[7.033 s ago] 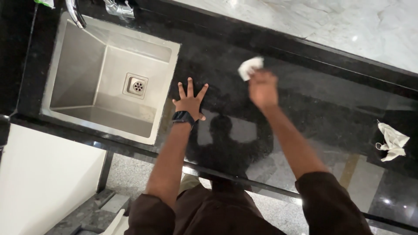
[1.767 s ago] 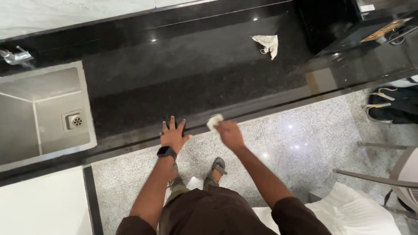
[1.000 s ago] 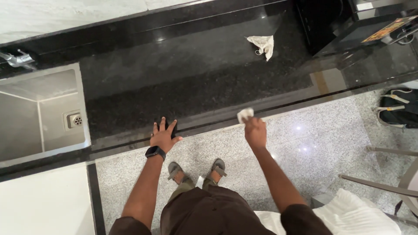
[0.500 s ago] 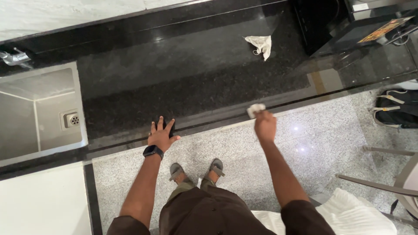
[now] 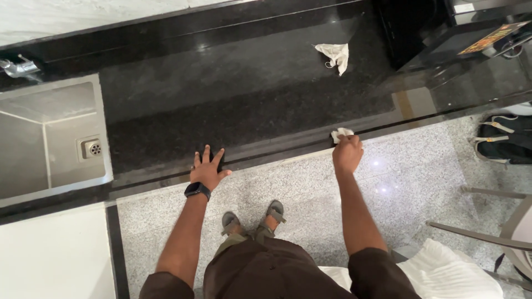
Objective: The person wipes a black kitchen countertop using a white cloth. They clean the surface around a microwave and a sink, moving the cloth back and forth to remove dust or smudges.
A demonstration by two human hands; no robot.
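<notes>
My left hand (image 5: pixel 207 169) rests flat with fingers spread on the front edge of the black stone counter (image 5: pixel 233 99); a dark watch sits on that wrist. My right hand (image 5: pixel 347 153) is closed around a small white cloth (image 5: pixel 340 134), which presses against the counter's front edge further right. A second crumpled white cloth (image 5: pixel 334 55) lies loose on the counter near the back, well away from both hands.
A steel sink (image 5: pixel 50 138) with a drain is set into the counter at left, a tap (image 5: pixel 19 67) behind it. A dark appliance (image 5: pixel 443 33) stands at back right. Speckled grey floor, a bag (image 5: pixel 504 141), and a chair (image 5: pixel 493 238) with a white cushion lie at right.
My right hand has slid the white cloth to the right along the counter's front edge. My left hand stays planted on the edge.
</notes>
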